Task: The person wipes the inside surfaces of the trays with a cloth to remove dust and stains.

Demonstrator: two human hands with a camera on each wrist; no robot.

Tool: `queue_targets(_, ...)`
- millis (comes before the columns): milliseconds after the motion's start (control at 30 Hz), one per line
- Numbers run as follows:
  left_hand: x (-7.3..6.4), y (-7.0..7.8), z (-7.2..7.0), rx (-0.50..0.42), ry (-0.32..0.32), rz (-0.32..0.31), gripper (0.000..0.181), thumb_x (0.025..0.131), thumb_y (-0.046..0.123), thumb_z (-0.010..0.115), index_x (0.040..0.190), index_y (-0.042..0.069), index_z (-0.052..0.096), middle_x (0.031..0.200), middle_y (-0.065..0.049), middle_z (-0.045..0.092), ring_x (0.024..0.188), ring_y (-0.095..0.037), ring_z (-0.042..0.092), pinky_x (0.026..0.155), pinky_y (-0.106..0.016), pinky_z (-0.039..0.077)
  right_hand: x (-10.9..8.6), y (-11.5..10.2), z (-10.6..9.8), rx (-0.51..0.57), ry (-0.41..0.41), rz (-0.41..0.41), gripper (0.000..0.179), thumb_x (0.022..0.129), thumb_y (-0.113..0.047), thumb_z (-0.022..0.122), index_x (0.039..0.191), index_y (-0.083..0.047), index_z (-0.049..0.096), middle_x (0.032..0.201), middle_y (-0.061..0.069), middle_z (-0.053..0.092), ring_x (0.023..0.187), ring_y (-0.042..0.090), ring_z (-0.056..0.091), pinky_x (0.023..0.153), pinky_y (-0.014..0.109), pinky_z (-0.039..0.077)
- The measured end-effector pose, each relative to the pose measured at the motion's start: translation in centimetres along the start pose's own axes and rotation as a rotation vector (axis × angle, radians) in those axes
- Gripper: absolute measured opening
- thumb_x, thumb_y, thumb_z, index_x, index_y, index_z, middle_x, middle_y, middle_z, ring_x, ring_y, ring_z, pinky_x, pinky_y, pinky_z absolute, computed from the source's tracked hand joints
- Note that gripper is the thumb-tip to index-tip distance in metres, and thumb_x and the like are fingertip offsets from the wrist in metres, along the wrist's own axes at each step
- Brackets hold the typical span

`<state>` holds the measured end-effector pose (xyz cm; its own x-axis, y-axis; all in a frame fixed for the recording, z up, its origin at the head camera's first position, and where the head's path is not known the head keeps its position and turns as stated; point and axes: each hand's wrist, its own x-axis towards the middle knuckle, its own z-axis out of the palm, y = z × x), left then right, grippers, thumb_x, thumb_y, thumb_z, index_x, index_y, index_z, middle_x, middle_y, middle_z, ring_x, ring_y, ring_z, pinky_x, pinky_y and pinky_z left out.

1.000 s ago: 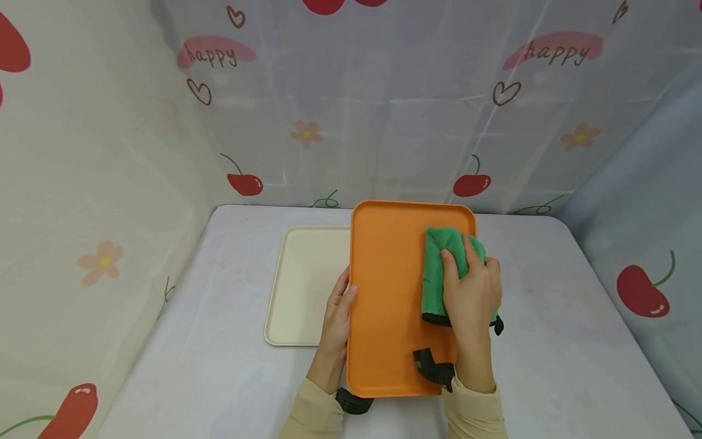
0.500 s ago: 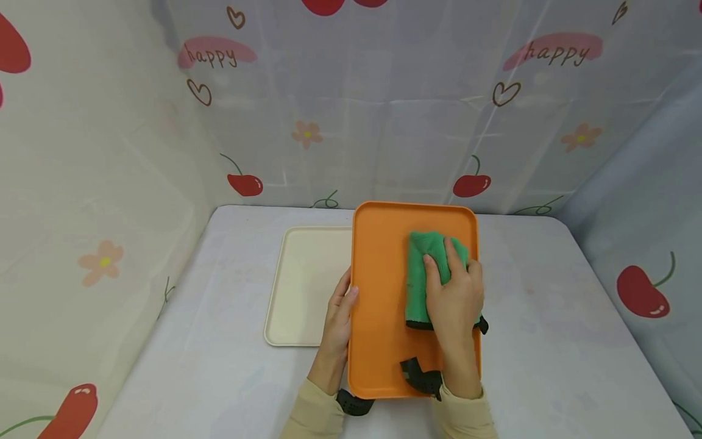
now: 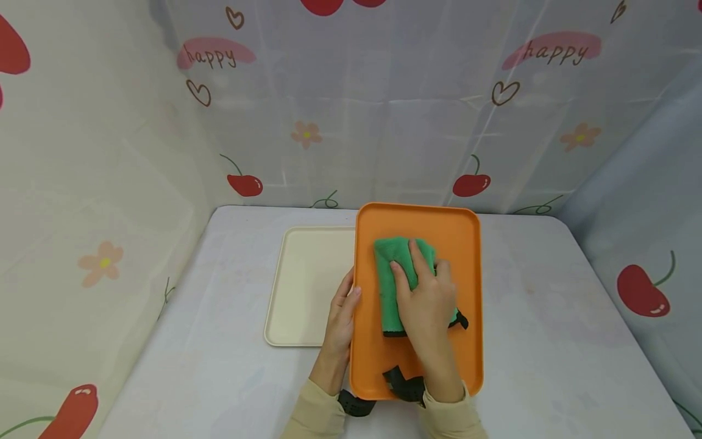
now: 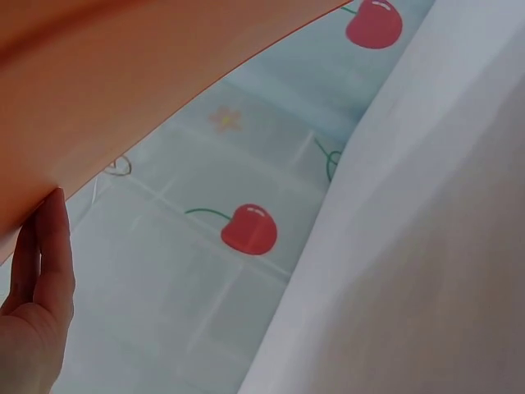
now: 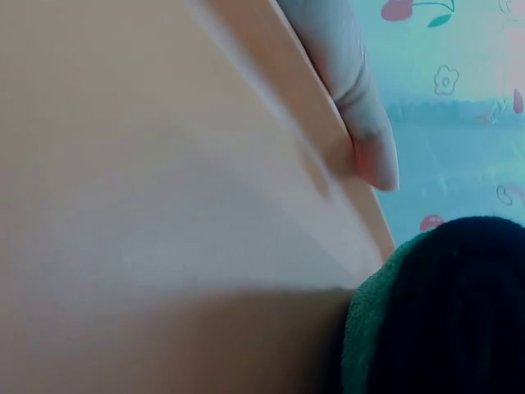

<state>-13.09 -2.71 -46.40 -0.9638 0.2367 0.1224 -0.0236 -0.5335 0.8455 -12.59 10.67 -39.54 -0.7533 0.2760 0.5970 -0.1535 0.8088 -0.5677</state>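
Note:
My left hand (image 3: 341, 317) grips an orange tray (image 3: 460, 244) by its left long side. Its thumb lies along the rim, and in the left wrist view its fingers (image 4: 56, 254) reach against the tray's underside. The tray is held raised and tilted above the table. On the tray's inner face, my right hand (image 3: 428, 299) holds a folded green cloth (image 3: 390, 292) with black edging. The right index finger and thumb lie spread over the cloth; the other fingers are partly hidden. In the right wrist view the cloth (image 5: 373, 320) shows at the lower right.
A cream tray (image 3: 298, 286) lies on the white-covered table (image 3: 548, 317), left of and partly behind the orange one. White curtains (image 3: 384, 146) printed with cherries surround the table at the back and sides. Each wrist bears a black camera strap (image 3: 403, 384).
My right hand has slid the green cloth leftward across the orange tray, from its right edge to near the middle. The left hand and tray have shifted very slightly right.

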Motion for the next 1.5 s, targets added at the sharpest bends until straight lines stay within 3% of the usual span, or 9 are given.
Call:
queue_targets(300, -0.1, -0.3, 0.2, -0.054, -0.074, 0.026, 0.052, 0.107, 0.026, 0.039, 0.156, 0.013, 0.025, 0.138, 0.006, 0.054, 0.113, -0.006, 0.06, 0.095, -0.022, 0.052, -0.5, -1.2, 0.4, -0.015, -0.023, -0.085, 0.05, 0.086, -0.031, 0.075, 0.129, -0.009, 0.065, 0.094, 0.025, 0.06, 0.071, 0.034, 0.054, 0.057, 0.044, 0.041)
queue_targets(633, -0.2, -0.4, 0.2, -0.053, -0.064, 0.038, 0.052, 0.107, 0.025, 0.037, 0.156, 0.011, 0.024, 0.144, 0.009, 0.049, 0.121, -0.004, 0.056, 0.1, -0.021, 0.048, -0.9, -1.6, 0.5, -0.008, -0.04, -0.189, 0.051, 0.084, -0.03, 0.077, 0.13, -0.01, 0.064, 0.099, 0.025, 0.063, 0.084, 0.032, 0.058, 0.061, 0.046, 0.046)
queue_targets(1033, -0.3, -0.3, 0.2, -0.076, -0.058, 0.043, 0.051, 0.108, 0.024, 0.036, 0.155, 0.011, 0.025, 0.146, 0.008, 0.047, 0.124, -0.005, 0.054, 0.102, -0.022, 0.048, -0.8, -1.2, 0.4, 0.001, -0.063, -0.196, 0.051, 0.085, -0.032, 0.076, 0.13, -0.012, 0.065, 0.102, 0.025, 0.062, 0.086, 0.033, 0.059, 0.059, 0.044, 0.046)
queue_targets(1500, -0.2, -0.1, -0.1, -0.05, -0.02, 0.036, 0.053, 0.108, 0.027, 0.036, 0.156, 0.011, 0.022, 0.143, 0.004, 0.047, 0.121, -0.008, 0.055, 0.1, -0.024, 0.049, -0.3, 0.7, -0.8, 0.01, -0.039, -0.083, 0.051, 0.084, -0.029, 0.077, 0.13, -0.012, 0.065, 0.1, 0.027, 0.061, 0.069, 0.038, 0.058, 0.053, 0.046, 0.05)
